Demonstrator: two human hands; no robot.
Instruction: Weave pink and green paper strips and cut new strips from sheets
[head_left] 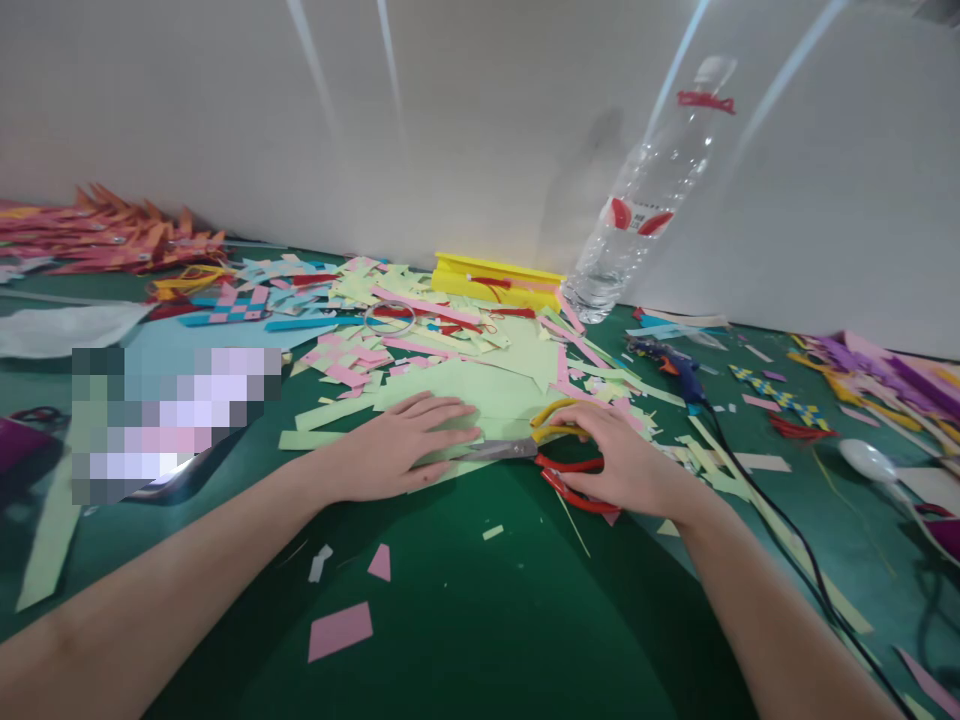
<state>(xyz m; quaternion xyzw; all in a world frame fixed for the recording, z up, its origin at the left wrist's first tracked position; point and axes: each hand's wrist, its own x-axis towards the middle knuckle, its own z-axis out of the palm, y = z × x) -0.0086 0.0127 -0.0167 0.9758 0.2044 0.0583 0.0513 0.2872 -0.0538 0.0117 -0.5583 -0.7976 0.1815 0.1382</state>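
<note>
Near the middle of the green table, my left hand [401, 447] lies flat on light green paper [480, 385], fingers stretched to the right. My right hand [619, 455] grips the scissors [517, 450] by their yellow and red handles. The blades point left toward the fingers of my left hand, over the lower edge of the paper. Whether the blades touch the fingers is hard to tell. Another red handle shows just below the right hand, and what it belongs to is partly hidden.
Paper scraps [345, 360] lie behind both hands. A clear bottle [645, 200] leans on the wall beside a yellow folded strip [495, 280]. At right are a blue glue gun [675, 370] with a black cable and a white spoon [866, 460]. A blurred-out device [180, 430] lies left.
</note>
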